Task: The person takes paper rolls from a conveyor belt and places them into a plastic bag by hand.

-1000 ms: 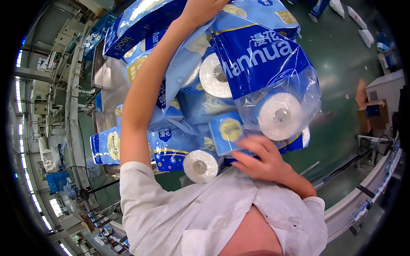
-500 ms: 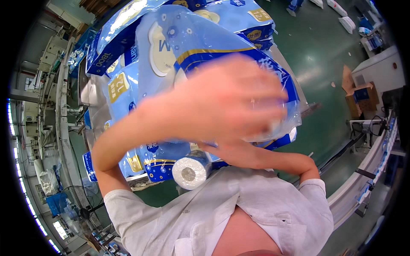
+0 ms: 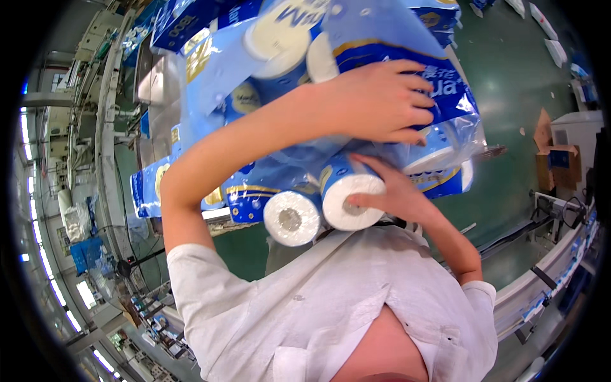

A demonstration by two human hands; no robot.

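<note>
My left hand (image 3: 389,102) lies palm down with spread fingers on a clear and blue plastic bag (image 3: 363,56) of paper rolls. Below it, my right hand (image 3: 396,194) grips a toilet paper roll (image 3: 340,211), its thumb at the core hole and other fingers over the blue-wrapped side. A second toilet paper roll (image 3: 280,223), its end covered in shiny film, sits just left of that one. Both rolls face my body at the near edge of the pile. More white rolls (image 3: 280,43) show inside the bag's film.
Blue packs of rolls (image 3: 184,24) are heaped under and behind the bag. Farther right stand an open cardboard box (image 3: 560,167) and a curved conveyor (image 3: 541,280). Machinery (image 3: 70,127) lines the left side, with a fan (image 3: 124,267) nearer. White bundles (image 3: 555,52) lie on the green floor.
My left hand, blurred before, now rests on the bag. The right hand, earlier mostly hidden beneath it, now shows with a roll in its grasp beside the first one. My view has shifted.
</note>
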